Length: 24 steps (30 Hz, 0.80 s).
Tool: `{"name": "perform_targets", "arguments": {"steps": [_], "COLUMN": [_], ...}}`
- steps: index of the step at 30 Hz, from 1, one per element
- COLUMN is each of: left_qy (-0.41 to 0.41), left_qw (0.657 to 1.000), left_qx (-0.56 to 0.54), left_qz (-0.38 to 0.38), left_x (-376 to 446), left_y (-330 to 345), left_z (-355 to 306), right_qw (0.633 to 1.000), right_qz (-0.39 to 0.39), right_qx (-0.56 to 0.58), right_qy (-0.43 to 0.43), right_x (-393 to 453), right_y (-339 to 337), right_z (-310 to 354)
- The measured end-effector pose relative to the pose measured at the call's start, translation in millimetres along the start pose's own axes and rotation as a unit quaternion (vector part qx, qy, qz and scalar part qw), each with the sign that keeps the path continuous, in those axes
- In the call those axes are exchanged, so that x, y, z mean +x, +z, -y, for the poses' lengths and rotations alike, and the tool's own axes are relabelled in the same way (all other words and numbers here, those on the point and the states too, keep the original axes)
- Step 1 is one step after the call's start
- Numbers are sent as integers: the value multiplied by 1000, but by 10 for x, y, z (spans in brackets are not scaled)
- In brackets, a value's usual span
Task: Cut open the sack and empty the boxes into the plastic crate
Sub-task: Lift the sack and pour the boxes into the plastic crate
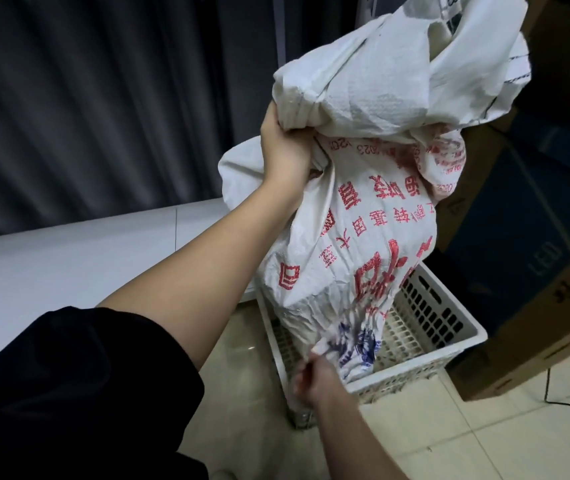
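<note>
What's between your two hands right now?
In the head view, only the white woven sack with red print spans from the left hand gripping its bunched upper fabric to the blurred right hand at its lower end.

Your left arm wears a loose black sleeve (79, 386), its fabric plain and matte with no print or stitching that shows. The cuff is wide and soft-edged, and it ends around your elbow, so your left forearm (186, 261) beyond the sleeve is bare. Your left hand (283, 150), at the far end from that sleeve, has no glove, ring or watch showing. Your right forearm (352, 441), across from the sleeve, is bare too, with no cuff in view. Your right hand (314, 379) is blurred, so its fingers cannot be made out clearly.
</note>
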<state>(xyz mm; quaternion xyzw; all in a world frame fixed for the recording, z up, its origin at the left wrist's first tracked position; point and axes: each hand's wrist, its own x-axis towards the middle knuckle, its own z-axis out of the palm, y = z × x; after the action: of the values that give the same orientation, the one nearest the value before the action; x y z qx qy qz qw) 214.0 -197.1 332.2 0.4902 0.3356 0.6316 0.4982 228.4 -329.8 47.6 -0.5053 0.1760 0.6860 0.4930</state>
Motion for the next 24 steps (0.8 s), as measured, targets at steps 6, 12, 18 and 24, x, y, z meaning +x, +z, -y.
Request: {"name": "perform_targets", "arguments": {"steps": [6, 12, 18, 24], "left_qy": [-40, -90, -97, -104], "left_qw": [998, 995, 994, 993], "left_qx": [-37, 14, 30, -22], "left_qz": [29, 39, 42, 56], "left_x": [-32, 142, 55, 17], "left_y": [139, -68, -80, -188], "left_z": [-11, -81, -121, -200], "right_qw": [959, 868, 796, 838], "right_qz": [-16, 109, -152, -36], "right_qx": [-283, -482, -572, -411], "right_qy": [-23, 50, -126, -357], "right_x": [15, -315, -550, -296], "right_y": [247, -452, -761, -584], "right_z": [-442, 503, 1360, 1323]}}
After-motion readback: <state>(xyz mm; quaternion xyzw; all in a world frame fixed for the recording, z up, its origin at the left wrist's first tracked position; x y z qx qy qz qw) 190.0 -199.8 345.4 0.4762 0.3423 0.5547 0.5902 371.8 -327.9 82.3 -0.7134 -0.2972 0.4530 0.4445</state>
